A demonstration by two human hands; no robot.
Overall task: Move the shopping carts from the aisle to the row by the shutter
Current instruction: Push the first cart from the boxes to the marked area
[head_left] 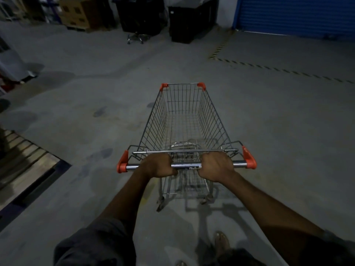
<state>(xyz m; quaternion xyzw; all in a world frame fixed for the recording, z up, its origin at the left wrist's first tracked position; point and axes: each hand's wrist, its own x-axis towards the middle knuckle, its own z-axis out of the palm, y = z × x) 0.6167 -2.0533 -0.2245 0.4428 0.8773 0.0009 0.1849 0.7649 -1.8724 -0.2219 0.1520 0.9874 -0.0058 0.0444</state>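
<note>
While the grey concrete floor is stretching ahead of me toward the blue shutter at its far right corner, the wire shopping cart is standing in the middle of the floor, its basket pointing away from me and a little left of the shutter. I am gripping its handle bar with both fists: my left hand is curling tight round the bar left of centre, my right hand right of centre.

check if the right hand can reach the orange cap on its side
Probably yes: the right hand grips the handle, and only bare bar lies between it and that cap.
</note>
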